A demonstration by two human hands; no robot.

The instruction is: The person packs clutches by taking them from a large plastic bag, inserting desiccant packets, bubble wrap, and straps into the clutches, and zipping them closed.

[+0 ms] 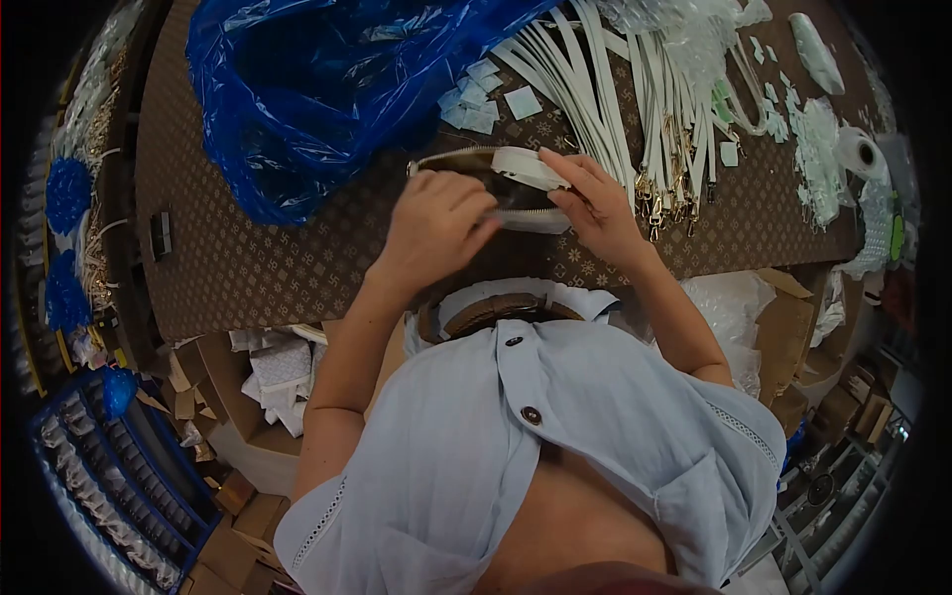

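A small white zippered bag (pixel 526 169) is held over the near part of the patterned table, its zipper parted and a dark inside showing. My left hand (pixel 438 223) is curled at the bag's left end, with fingertips slightly blurred and partly hidden at the opening. On the other side, my right hand (pixel 600 210) grips the right end between thumb and fingers. Just beyond the bag lie white straps (pixel 585 89) with gold clasps (pixel 659 203). Several pale square sheets (pixel 523 102) are scattered to their left.
A large blue plastic bag (pixel 297 119) covers the table's far left. Clear bubble wrap (pixel 684 25) lies at the back, and a white roll (pixel 861 154) is at the right. Cardboard boxes (pixel 223 382) sit below the brown patterned tabletop (pixel 238 288). Blue racks (pixel 129 476) stand at lower left.
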